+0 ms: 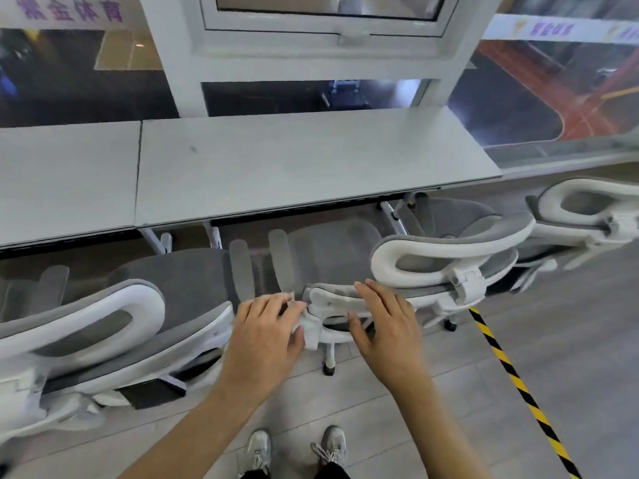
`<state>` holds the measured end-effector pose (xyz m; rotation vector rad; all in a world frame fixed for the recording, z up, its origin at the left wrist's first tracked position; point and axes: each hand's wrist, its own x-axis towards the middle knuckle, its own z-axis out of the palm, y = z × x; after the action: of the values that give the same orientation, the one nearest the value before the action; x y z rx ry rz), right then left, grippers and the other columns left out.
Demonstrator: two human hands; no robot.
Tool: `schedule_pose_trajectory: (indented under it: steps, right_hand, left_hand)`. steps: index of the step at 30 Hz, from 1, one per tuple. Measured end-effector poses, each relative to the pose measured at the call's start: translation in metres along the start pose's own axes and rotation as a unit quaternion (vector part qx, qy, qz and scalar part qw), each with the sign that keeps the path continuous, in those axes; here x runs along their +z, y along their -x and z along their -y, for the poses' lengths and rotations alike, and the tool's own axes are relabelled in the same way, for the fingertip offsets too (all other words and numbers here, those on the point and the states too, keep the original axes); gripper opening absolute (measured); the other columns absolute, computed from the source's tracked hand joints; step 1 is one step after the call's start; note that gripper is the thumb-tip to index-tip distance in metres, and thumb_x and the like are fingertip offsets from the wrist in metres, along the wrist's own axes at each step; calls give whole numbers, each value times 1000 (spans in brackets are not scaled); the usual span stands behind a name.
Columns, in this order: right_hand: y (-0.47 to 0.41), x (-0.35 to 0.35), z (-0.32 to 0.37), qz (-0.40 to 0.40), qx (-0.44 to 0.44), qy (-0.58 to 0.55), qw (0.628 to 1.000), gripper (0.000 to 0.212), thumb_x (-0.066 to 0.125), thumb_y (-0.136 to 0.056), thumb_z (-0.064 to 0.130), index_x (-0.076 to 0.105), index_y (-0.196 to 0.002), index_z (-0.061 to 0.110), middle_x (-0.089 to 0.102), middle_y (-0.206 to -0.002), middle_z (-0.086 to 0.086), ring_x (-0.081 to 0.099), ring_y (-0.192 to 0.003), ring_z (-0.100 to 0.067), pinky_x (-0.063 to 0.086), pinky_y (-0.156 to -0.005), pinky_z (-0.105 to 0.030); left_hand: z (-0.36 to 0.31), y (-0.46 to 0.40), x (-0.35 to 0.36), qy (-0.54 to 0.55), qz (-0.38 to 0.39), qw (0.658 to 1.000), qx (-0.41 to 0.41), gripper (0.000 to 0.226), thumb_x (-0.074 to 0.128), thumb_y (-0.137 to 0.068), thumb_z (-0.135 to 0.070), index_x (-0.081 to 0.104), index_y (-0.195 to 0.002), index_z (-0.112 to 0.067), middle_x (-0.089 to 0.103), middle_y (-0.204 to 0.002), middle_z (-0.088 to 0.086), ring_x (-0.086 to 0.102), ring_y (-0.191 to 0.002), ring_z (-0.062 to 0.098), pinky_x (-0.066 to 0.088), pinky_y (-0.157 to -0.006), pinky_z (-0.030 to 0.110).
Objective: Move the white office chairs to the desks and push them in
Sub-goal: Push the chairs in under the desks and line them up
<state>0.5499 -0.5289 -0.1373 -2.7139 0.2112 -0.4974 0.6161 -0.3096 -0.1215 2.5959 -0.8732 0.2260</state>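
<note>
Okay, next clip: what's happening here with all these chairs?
A person stands behind a white office chair at a long white desk. The left hand and right hand rest on the top of its backrest, fingers mostly straight, as if pushing. The seat sits partly under the desk edge. More chairs flank it: one on the left, one on the right, and another farther right.

Both hands on middle chair (332, 257) back, fingers straight: left hand (266, 326) on white frame, right hand (383, 319) on top edge. Seat partly under desk (294, 160). Left chair (114, 305) & right chair (446, 254) just beside it; 4th chair (587, 216) far right. Striped tape (511, 375) on floor. Shoes (259, 447) at bottom.
</note>
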Motion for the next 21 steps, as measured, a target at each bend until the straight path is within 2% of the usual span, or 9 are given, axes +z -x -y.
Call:
schedule_pose_trajectory:
  steps: [4, 9, 13, 18, 21]
  right_hand:
    - [24, -39, -18, -47, 24, 8, 999, 44, 63, -97, 38, 57, -137, 21, 59, -135, 3, 55, -122, -20, 44, -102, -38]
    - [56, -91, -62, -86, 77, 47, 992, 44, 62, -96, 42, 58, -135, 23, 61, -129, 6, 54, -119, -17, 42, -104, -36]
    - [85, -136, -118, -104, 99, 53, 988, 44, 64, -95, 43, 59, -134, 24, 61, -128, 7, 54, -120, -16, 40, -106, -32]
    - [124, -188, -198, -119, 126, 50, 984, 42, 59, -95, 46, 58, -134, 28, 60, -127, 10, 54, -119, -15, 42, -103, -32]
    - [148, -210, -240, -116, 149, 53, 981, 42, 59, -96, 47, 57, -134, 30, 59, -128, 10, 53, -120, -14, 39, -104, -30]
  left_hand:
    - [-53, -16, -2, 1, 10, 997, 74, 31, 55, -88, -32, 65, -116, -23, 63, -120, -1, 58, -112, 21, 37, -97, 35]
    - [-130, -31, 3, 13, 3, 994, 112, 32, 52, -87, -34, 66, -114, -22, 64, -118, -1, 58, -112, 23, 36, -99, 37]
    - [-201, -37, 17, 16, 7, 991, 132, 36, 48, -89, -38, 66, -116, -24, 64, -119, -2, 57, -112, 21, 44, -98, 41]
    - [-296, -38, 53, 14, -11, 988, 153, 29, 55, -84, -36, 67, -108, -25, 63, -111, -3, 57, -104, 22, 37, -89, 37]
    - [-341, -38, 77, 30, 1, 986, 161, 28, 58, -86, -35, 66, -111, -27, 63, -113, -6, 56, -109, 19, 40, -91, 37]
